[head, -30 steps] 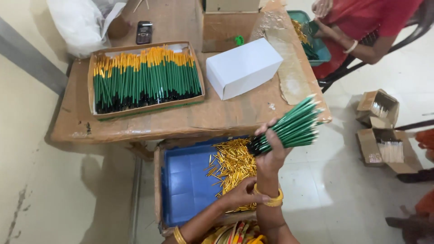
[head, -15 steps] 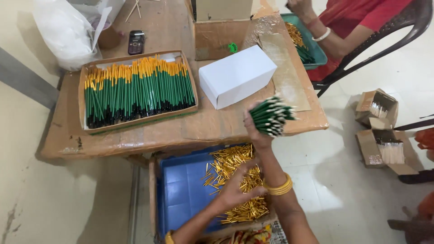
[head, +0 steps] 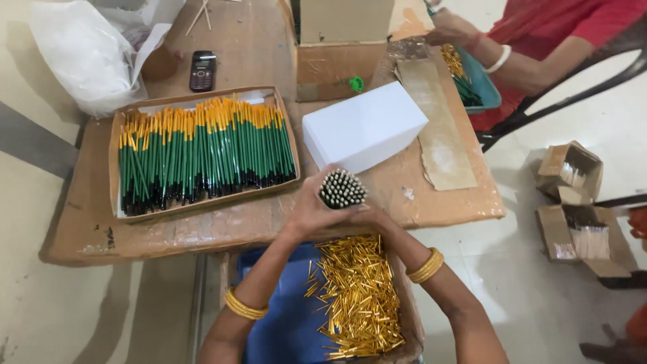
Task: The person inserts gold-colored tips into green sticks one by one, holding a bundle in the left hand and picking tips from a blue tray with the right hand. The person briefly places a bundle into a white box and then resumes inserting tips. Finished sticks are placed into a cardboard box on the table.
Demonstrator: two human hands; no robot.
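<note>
Head view, pencil bundle (head: 342, 188) upright, between left hand (head: 311, 210), right hand (head: 367, 216)

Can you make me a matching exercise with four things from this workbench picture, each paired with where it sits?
Things:
1. bundle of green pencils
2. white rectangular cardboard box
3. small dark mobile phone
4. heap of gold metal caps

Places:
A. in the blue tray below the table edge
B. far side of the table, beside the white plastic bag
C. held upright in both hands
D. on the table, right of the pencil tray

Pairs: 1-C, 2-D, 3-B, 4-A
</note>
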